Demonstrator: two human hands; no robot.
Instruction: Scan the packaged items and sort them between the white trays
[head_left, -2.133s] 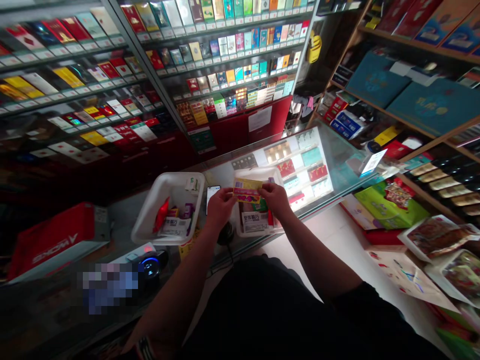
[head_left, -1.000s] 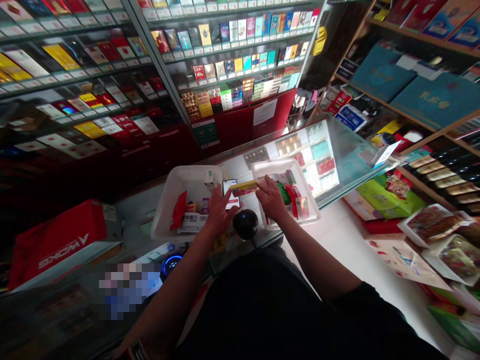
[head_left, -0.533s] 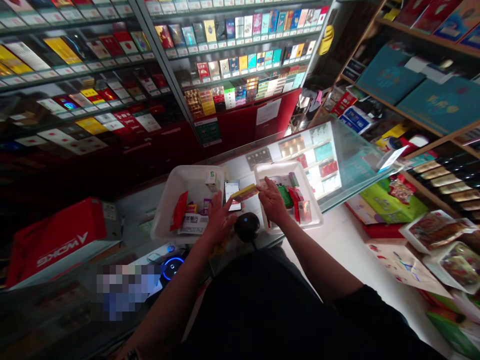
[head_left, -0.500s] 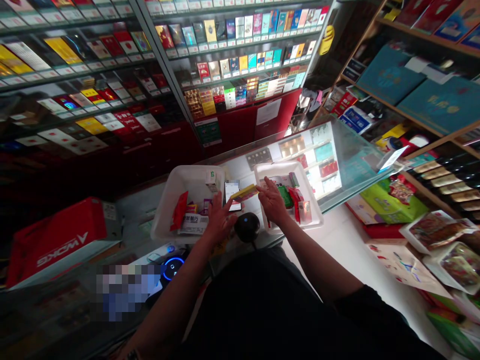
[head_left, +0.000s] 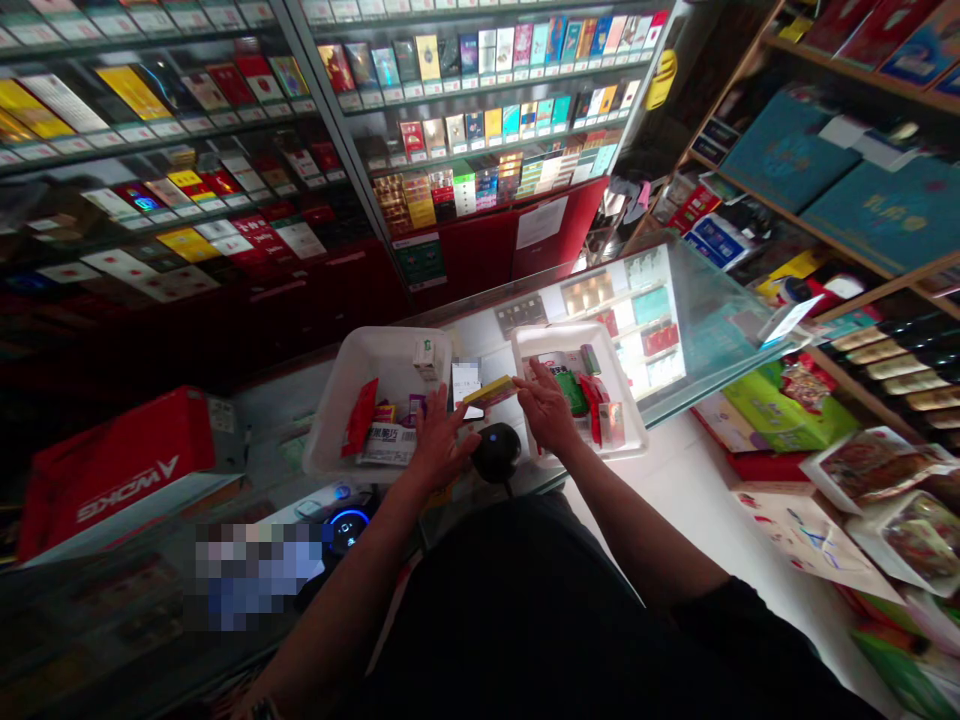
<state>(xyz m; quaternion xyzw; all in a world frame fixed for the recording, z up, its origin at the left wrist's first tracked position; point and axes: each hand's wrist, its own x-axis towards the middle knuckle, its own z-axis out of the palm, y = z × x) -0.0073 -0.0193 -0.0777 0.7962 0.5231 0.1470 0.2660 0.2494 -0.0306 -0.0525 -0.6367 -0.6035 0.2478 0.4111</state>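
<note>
A thin yellow box (head_left: 489, 393) is pinched at its right end by my right hand (head_left: 547, 410), which is over the left side of the right white bin. My left hand (head_left: 439, 440) has its fingers stretched out and its thumb apart, beside the box's left end; I cannot tell whether a fingertip touches it. Below the box stands a round black device (head_left: 496, 453) with a small blue light. Behind the box lies a phone (head_left: 466, 377) with a lit white screen, partly covered.
The left white bin (head_left: 330, 420) holds a red packet (head_left: 362, 415), a small white box (head_left: 426, 357) and other packs. Green and red packs lie in the right white bin (head_left: 630, 430). A red carton (head_left: 127, 465) stands left on the glass counter; shelves of small boxes rise behind.
The view has shifted slightly. Both hands and the yellow box stay in nearly the same place over the counter.
</note>
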